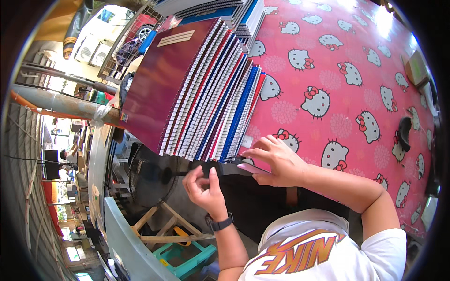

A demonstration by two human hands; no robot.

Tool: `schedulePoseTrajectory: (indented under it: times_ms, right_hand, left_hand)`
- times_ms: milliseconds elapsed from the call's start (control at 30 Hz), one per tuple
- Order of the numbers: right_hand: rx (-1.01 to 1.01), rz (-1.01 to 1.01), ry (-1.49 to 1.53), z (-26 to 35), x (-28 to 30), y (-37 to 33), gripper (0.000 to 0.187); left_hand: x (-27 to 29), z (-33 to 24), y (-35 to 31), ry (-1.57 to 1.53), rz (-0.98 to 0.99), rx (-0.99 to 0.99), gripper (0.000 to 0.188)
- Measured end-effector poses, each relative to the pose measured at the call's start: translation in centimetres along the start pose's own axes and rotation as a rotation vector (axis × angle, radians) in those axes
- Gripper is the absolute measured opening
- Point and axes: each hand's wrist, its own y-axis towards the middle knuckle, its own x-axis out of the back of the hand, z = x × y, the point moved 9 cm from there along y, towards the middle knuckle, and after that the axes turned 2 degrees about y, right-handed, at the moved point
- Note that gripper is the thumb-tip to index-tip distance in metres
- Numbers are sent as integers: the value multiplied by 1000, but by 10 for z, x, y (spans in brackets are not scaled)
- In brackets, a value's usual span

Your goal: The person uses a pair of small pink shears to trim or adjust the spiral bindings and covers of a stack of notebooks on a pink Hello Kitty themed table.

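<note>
Got a tall stack of spiral notebooks (206, 98) at the left part of a pink table (340, 103) with cartoon cat heads all over, glossy maroon cover on top and a mix of white, red and blue layers below. More blue-covered notebooks (248, 23) right behind. Holding a flat pinkish thing (253, 168) with a dark end (maybe a phone, can't really tell) in the right hand (276, 161), just beside the near corner of the stack, with fingers bent and partly spread from the thumb. Can't tell either whether touching the pile with the fingertips. Holding the left hand (204, 189) a bit lower and further left, just off the near edge of the notebooks, thumb up, fingers loosely curled and half open, nothing visible in the grip. Wearing a dark watch (219, 223) on that wrist. Down below on the left, a black fan (154, 173) and a teal plastic frame (187, 262) near some wooden slats (171, 239).
</note>
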Motion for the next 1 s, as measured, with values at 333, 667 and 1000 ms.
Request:
schedulePoseTrajectory:
  times_ms: [333, 667, 1000]
  right_hand:
    - [202, -223, -190, 12, 15, -1, 56]
    - [212, -198, -231, 11, 8, -2, 60]
    - [268, -203, -306, 15, 3, 2, 66]
  left_hand:
    - [-22, -41, 10, 303, 89, -502, 35]
    - [-24, -50, 12, 317, 86, -581, 35]
    - [-19, -52, 18, 378, 67, -585, 24]
